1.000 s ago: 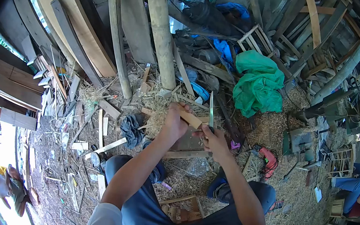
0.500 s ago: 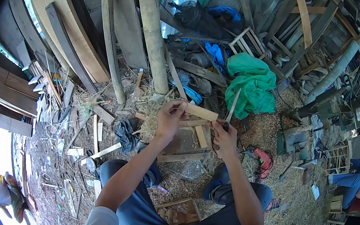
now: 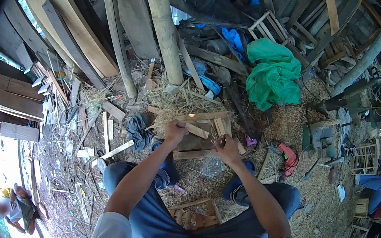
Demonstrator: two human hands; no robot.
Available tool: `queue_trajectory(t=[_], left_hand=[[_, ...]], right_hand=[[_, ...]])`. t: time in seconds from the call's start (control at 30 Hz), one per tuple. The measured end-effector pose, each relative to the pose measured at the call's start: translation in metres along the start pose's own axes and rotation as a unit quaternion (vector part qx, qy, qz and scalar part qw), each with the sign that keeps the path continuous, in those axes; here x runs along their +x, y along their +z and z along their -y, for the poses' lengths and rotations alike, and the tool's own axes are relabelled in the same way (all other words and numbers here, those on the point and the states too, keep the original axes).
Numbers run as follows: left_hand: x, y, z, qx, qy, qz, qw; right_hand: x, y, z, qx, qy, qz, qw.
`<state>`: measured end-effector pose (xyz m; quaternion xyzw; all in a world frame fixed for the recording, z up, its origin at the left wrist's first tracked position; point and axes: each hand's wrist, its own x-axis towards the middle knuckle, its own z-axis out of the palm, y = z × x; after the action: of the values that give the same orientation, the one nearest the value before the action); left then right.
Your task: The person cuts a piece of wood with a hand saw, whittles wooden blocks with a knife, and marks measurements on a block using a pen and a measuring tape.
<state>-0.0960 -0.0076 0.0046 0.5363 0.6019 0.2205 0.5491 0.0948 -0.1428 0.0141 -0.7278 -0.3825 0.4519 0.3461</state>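
My left hand (image 3: pixel 175 134) is closed on one end of a short, pale wooden strip (image 3: pixel 197 131), which points right over a low wooden stand. My right hand (image 3: pixel 227 149) is just right of the strip's free end, apart from it. Its fingers are curled together, and what they hold, if anything, I cannot make out. No knife blade shows clearly. Another short wooden block (image 3: pixel 219 126) lies on the stand, just beyond my right fingers. The stand has a board along its far edge (image 3: pixel 204 116) and another along its near edge (image 3: pixel 195 154).
A red power drill (image 3: pixel 287 158) lies right of my legs. Dark cloth (image 3: pixel 137 131) is on the ground at left. A green plastic sheet (image 3: pixel 274 77) and a bamboo post (image 3: pixel 163 30) stand beyond. Wood scraps and shavings cover the floor. People sit at far right and lower left.
Both hands have come lower and closer to the stand with the strip. The knife upright in my right hand before is no longer clearly visible. The view has tilted down slightly.
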Motion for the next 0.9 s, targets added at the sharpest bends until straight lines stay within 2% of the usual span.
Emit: queue_trajectory(t=[0.03, 0.07, 0.1, 0.13, 0.2, 0.23, 0.3, 0.33, 0.4, 0.53, 0.6, 0.63, 0.7, 0.77, 0.83, 0.9], left_hand=[[0.001, -0.003, 0.008, 0.001, -0.002, -0.002, 1.000], [0.003, -0.006, 0.013, 0.139, 0.054, -0.009, 0.989], [0.007, -0.008, 0.018, 0.274, 0.109, -0.014, 0.956], [0.000, -0.008, 0.006, 0.274, 0.109, -0.014, 0.955], [-0.015, -0.006, -0.012, 0.420, 0.324, -0.010, 0.848], [-0.015, -0.002, -0.008, 0.420, 0.324, -0.007, 0.848], [-0.015, 0.002, 0.002, 0.444, 0.458, 0.083, 0.766], [-0.010, 0.004, 0.010, 0.445, 0.456, 0.084, 0.766], [0.001, 0.007, 0.018, 0.477, 0.472, 0.143, 0.728], [0.001, 0.015, 0.012, 0.478, 0.414, 0.163, 0.757], [-0.002, 0.015, 0.001, 0.322, 0.382, 0.183, 0.847], [-0.007, 0.014, -0.015, 0.322, 0.384, 0.184, 0.846], [-0.020, 0.009, -0.048, 0.204, 0.279, 0.221, 0.912], [-0.039, 0.005, -0.081, 0.181, 0.308, 0.217, 0.908], [-0.051, 0.006, -0.101, 0.157, 0.337, 0.212, 0.904], [-0.059, 0.009, -0.110, 0.188, 0.376, 0.172, 0.891]], right_hand=[[0.000, -0.002, 0.002, -0.053, 0.012, -0.007, 0.998], [0.000, -0.005, 0.004, -0.106, 0.022, -0.015, 0.994], [-0.002, -0.007, 0.006, -0.106, 0.022, -0.014, 0.994], [-0.004, -0.009, 0.005, -0.138, 0.012, -0.036, 0.990], [-0.007, -0.009, 0.000, -0.171, 0.006, -0.057, 0.984], [-0.007, -0.008, -0.005, -0.156, -0.011, -0.066, 0.986], [-0.011, -0.005, -0.010, -0.139, -0.025, -0.072, 0.987], [-0.014, -0.002, -0.007, -0.141, -0.039, -0.067, 0.987], [-0.017, 0.001, 0.000, -0.145, -0.056, -0.062, 0.986], [-0.019, -0.001, 0.018, -0.137, -0.033, -0.041, 0.989], [-0.020, -0.008, 0.025, -0.118, -0.027, -0.047, 0.992], [-0.019, -0.010, 0.026, -0.122, -0.060, -0.067, 0.988], [-0.022, -0.017, 0.035, -0.125, -0.092, -0.089, 0.984], [-0.027, -0.032, 0.062, -0.003, -0.116, -0.070, 0.991], [-0.030, -0.038, 0.080, 0.029, -0.124, -0.077, 0.989], [-0.036, -0.039, 0.092, 0.062, -0.132, -0.082, 0.986]])
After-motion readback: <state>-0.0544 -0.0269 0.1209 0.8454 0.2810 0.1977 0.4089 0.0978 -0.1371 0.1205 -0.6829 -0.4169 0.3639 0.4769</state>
